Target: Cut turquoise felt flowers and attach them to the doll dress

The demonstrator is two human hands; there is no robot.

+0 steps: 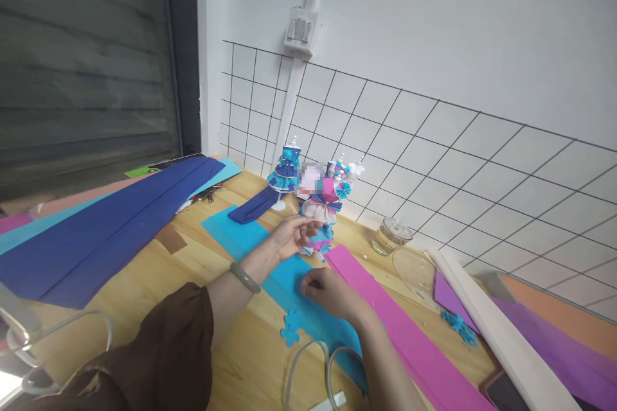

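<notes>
My left hand [293,236] is held palm up, thumb and forefinger brought together right in front of a small paper-dressed figure [322,210]. Whether it grips the pink, white and blue pleats or something small is hard to make out. Curled fingers mark my right hand [332,289], low over a bright blue crepe paper strip [284,276]; anything inside them is hidden. A blue flower-shaped paper cutout [290,327] lies just below the strip. To the right of the figure runs a pink paper strip [385,314].
A blue paper dress on a stand [285,170] is at the back. Dark blue paper [110,231] spreads leftward. Rightward are a glass cup [391,236], a clear round disc [415,273], blue scraps [459,327] and a white roll [501,340]. Cable loops [328,359] lie in front.
</notes>
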